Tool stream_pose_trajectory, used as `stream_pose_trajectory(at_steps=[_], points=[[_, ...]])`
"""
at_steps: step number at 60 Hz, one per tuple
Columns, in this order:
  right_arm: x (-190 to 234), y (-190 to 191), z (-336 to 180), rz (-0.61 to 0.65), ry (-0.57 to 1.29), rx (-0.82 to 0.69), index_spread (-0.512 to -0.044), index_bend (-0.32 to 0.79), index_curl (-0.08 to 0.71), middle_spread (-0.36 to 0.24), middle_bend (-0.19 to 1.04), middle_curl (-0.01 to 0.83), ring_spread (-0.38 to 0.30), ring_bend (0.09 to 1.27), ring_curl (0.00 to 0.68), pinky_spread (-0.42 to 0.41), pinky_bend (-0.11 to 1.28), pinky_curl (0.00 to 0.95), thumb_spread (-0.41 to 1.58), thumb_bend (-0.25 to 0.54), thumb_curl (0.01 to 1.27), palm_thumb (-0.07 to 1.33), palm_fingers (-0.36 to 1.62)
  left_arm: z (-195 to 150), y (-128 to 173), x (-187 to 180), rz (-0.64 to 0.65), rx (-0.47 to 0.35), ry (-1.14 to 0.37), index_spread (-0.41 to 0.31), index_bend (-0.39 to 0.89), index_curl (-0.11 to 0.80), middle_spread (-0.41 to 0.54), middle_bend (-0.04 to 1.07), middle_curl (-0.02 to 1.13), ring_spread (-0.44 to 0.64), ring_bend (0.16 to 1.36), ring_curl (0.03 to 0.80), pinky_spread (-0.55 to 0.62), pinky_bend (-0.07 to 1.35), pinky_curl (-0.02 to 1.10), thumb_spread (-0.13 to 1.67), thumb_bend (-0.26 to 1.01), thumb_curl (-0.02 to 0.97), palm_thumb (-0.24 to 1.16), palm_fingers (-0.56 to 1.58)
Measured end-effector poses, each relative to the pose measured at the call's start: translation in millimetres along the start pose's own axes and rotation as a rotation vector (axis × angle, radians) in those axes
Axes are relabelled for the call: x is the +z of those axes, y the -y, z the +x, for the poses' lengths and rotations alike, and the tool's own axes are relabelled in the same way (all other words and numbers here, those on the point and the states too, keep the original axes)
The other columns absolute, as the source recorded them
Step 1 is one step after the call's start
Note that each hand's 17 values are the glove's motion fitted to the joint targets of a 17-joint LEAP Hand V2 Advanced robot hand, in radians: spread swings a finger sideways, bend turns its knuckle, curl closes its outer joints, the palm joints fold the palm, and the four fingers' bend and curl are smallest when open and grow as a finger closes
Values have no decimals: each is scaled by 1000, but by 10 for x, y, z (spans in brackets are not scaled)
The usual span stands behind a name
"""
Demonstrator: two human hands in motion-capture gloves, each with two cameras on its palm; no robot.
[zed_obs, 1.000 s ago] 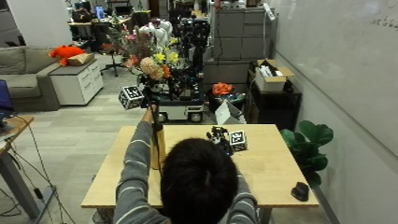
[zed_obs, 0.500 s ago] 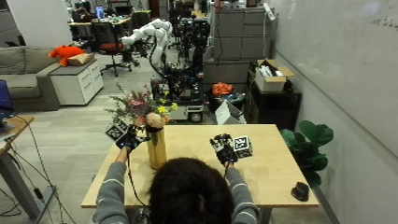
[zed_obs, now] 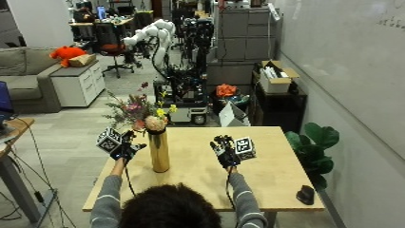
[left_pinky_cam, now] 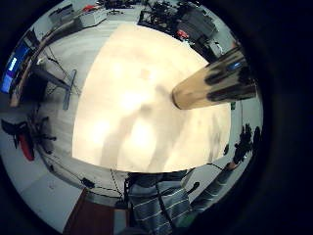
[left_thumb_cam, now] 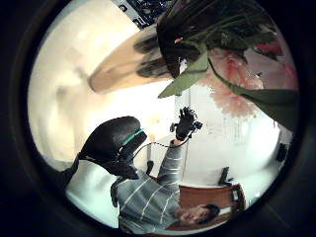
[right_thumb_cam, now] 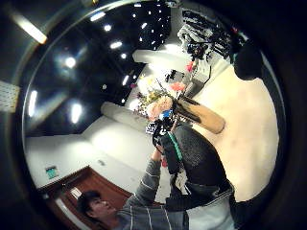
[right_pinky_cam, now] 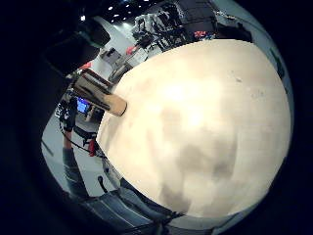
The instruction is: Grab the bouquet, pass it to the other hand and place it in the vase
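Bouquet (zed_obs: 140,112) upright in gold vase (zed_obs: 159,151), so apparently placed. Left hand (zed_obs: 124,148) just left of it, right hand (zed_obs: 223,151) well right, fingers apart, gripping nothing.

One vase (zed_obs: 159,151), gold, upright on table (zed_obs: 265,180), just right of left hand (zed_obs: 124,148); one bouquet (zed_obs: 140,112) standing in it, above and right of that hand

Two gloved hands: left one raised beside vase, right hand (zed_obs: 224,152) raised well right of vase, both with fingers spread, holding nothing

One table under both hands

One small black object (zed_obs: 305,194) on table, near right front corner, well right of right hand

One potted plant (zed_obs: 314,145) on floor, beyond table edge, right of right hand
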State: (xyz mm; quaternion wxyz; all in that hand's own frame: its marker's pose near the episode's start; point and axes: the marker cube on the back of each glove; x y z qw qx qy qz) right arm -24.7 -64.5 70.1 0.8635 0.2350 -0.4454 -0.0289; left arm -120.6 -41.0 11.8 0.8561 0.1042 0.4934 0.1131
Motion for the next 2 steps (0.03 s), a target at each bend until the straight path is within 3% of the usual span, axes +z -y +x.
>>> stream_pose_trajectory(at_steps=[2], points=[[30,-43,-14,-21,51,14,-205,196,430,-55,165,320,-81,260,351,169,171,309,1118,-22,326,548,803,-287,93,67,9,-139,62,200,125,129,404,176,275,508,468,250,480,273,290,840,-35,337,339,-124]])
